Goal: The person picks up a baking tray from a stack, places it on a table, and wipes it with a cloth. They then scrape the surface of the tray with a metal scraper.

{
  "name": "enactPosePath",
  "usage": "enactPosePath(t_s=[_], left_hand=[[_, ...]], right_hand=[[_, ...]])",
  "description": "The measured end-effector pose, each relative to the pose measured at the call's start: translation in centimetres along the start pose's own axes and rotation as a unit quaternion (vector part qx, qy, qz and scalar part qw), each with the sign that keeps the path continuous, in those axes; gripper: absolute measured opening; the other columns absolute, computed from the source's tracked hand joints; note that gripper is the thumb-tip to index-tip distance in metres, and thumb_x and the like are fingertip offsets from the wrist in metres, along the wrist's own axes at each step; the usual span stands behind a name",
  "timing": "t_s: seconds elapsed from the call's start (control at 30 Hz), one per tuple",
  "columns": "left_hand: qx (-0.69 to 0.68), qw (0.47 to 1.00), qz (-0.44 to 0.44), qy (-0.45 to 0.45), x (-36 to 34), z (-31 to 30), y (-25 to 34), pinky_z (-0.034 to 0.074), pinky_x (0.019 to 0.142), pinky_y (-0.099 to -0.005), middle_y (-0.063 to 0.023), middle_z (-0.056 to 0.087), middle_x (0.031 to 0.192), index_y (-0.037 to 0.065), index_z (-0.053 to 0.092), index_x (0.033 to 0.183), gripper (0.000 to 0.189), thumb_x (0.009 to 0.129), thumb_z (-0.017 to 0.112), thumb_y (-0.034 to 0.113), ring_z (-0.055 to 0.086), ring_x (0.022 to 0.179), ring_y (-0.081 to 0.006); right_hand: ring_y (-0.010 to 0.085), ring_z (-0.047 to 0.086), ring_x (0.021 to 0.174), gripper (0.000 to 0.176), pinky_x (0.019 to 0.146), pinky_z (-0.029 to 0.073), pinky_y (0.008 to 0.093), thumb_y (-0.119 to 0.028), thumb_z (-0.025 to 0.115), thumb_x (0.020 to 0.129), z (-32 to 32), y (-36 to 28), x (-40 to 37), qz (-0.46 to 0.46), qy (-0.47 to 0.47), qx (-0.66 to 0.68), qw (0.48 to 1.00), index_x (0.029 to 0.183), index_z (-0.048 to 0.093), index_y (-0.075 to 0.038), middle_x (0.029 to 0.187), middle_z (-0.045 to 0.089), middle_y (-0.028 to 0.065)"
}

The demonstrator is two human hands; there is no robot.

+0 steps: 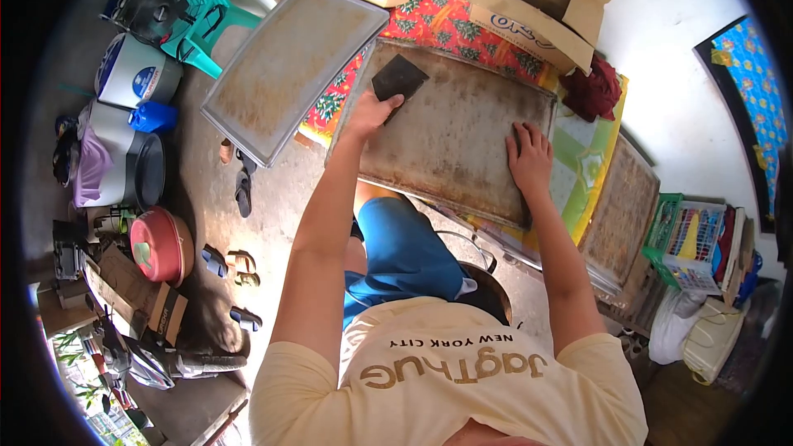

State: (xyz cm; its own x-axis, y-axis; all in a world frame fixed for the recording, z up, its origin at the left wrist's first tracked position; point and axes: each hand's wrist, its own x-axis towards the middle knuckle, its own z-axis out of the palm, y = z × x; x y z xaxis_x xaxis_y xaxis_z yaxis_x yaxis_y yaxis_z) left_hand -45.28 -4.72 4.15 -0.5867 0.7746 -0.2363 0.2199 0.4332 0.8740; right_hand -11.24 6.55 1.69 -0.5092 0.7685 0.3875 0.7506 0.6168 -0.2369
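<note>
Left hand [373,111] closed around a dark scraper [399,77], pressed to the stained baking tray [450,128]; right hand [529,157] open, palm flat on the tray, holding nothing.

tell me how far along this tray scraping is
Done: little that shows; the tray is brown-stained nearly all over. In hand: the left hand holds a dark scraper at its far left corner, the right hand pressed flat on it. Left: most of this tray; the second tray beside it and the stack at right look equally stained.
</note>
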Motion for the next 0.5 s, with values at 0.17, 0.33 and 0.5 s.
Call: enactPosePath(t_s=[0.17,0.33,0.5], left_hand=[[0.02,0.999,0.021,-0.03,3.7,1.3,-1.3,0.052,0.082,-0.0388,-0.018,0.072,0.096,-0.001,0.067,0.112,0.048,0.079,0.077,0.032,0.069,0.09,-0.0282],[0.026,0.999,-0.015,-0.016,3.8,1.5,-1.3,0.051,0.085,-0.0398,-0.0222,0.071,0.102,0.0,0.066,0.114,0.051,0.078,0.078,0.035,0.069,0.1,-0.0327],[0.081,0.996,-0.019,0.022,3.9,2.1,-1.7,0.05,0.089,-0.0396,-0.0205,0.071,0.104,0.004,0.068,0.113,0.049,0.079,0.076,0.037,0.067,0.104,-0.0316]], right_hand=[[0.027,0.052,0.12,0.035,0.103,0.038,0.042,-0.033,0.059,0.093,-0.5,-0.3,0.1,0.0,0.002,-0.001,1.0,0.123,0.062,-0.015,0.126,0.058,0.0067],[0.027,0.052,0.12,0.035,0.104,0.038,0.042,-0.032,0.059,0.093,-0.5,-0.3,0.1,0.0,0.004,0.002,1.0,0.123,0.062,-0.015,0.126,0.058,0.0066],[0.0271,0.052,0.12,0.035,0.104,0.038,0.042,-0.032,0.059,0.093,-0.7,-0.4,0.1,0.0,-0.002,0.003,1.0,0.124,0.062,-0.015,0.127,0.058,0.0065]])
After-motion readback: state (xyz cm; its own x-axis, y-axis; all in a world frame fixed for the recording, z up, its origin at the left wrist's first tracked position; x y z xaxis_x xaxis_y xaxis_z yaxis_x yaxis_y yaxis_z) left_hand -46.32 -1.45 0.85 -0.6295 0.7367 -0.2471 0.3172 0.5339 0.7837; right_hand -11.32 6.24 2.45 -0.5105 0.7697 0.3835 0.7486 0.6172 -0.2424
